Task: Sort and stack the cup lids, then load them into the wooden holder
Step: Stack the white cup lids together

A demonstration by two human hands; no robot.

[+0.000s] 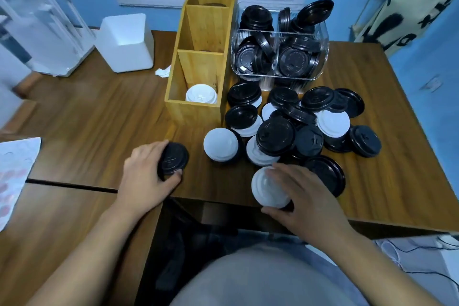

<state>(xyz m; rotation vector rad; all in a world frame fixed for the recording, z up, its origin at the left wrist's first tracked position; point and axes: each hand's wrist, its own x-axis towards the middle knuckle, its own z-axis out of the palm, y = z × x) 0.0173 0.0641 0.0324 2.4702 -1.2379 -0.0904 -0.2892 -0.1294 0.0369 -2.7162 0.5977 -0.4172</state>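
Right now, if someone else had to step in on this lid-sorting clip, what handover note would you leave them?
Left hand: grips a black lid stack resting on the table.
Right hand: grips a white lid stack at the table's front edge.
Wooden holder: the nearest compartment holds loaded white lids. Something dark shows in the far one, and the middle one's floor is hidden.
Clear bin, right of the holder: jumbled black lids.
Left to do: sort the mixed pile in front of the bin, then load it and both held stacks.
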